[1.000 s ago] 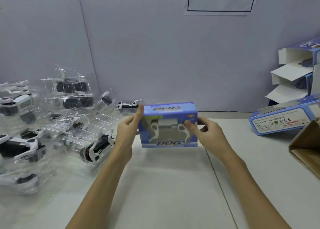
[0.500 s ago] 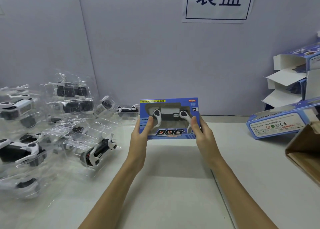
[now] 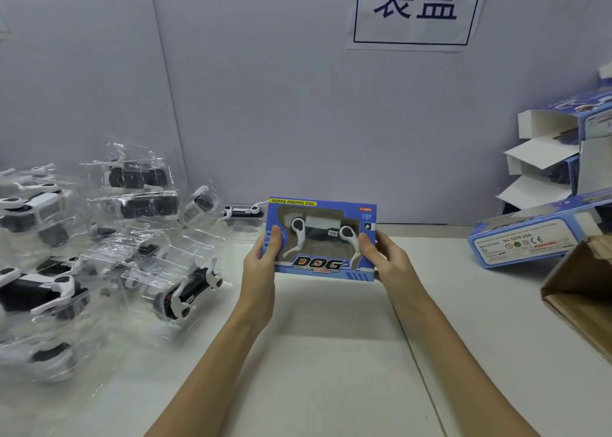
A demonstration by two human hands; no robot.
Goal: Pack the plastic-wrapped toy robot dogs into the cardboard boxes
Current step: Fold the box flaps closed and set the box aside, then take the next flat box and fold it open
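Now both hands grip blue box [image 3: 320,238] ends: left hand [image 3: 260,264], right hand [image 3: 387,261]; rear fingers hidden, probably curled.

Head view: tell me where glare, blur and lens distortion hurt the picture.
Head view: glare on the plastic-wrapped toy dogs at left washes out their outlines; the far-left ones smear with wide-angle blur; the wall seam bows. The blue box, held by the left hand and right hand, is sharp, its lettering legible.

Brown carton [image 3: 583,291] and stacked open boxes [image 3: 563,158] cut by right edge; leftmost wrapped dogs [image 3: 29,291] blurred.
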